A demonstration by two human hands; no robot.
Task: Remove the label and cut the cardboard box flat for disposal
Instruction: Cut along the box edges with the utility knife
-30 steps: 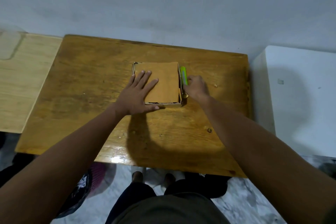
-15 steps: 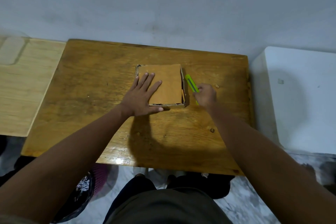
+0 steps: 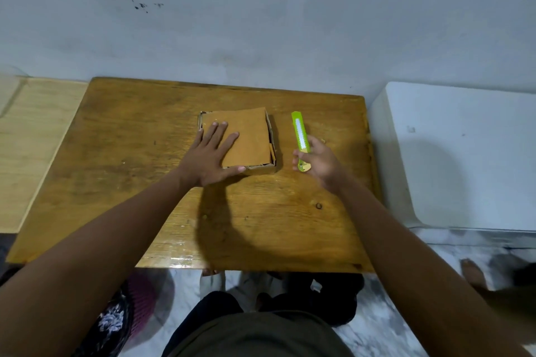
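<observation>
Setting: a varnished wooden table [image 3: 121,171] pushed against a plain grey wall, with a white cabinet off its right end.

Right hand [image 3: 320,164]: to the right of the box and clear of it, fingers closed loosely around the lower end of a lime-green snap-off utility knife [image 3: 300,139]. The knife body points away from the person and runs roughly parallel to the box's right wall. Whether the blade is extended cannot be told from this view.

Left hand [image 3: 210,153]: open wide, palm down, fingers spread over the near-left part of the box top, thumb along the near edge. It holds nothing; it pins the box.

Cardboard box [image 3: 249,136]: shallow, brown, square, near the table's middle. The top panel looks loose, and the right wall shows a gap with a torn sliver. No label is visible on the top face.

Judgement: the step in hand is cutting down the walls, and it is partly done.

Notes for doing it well:
- Check the blade extension and keep it short.
- Start at a corner seam on the right side of the box.
- Draw the stroke away from the pinning hand.
- Move the left fingers back from any edge being cut.
- Press lightly so the table stays unscored.
</observation>
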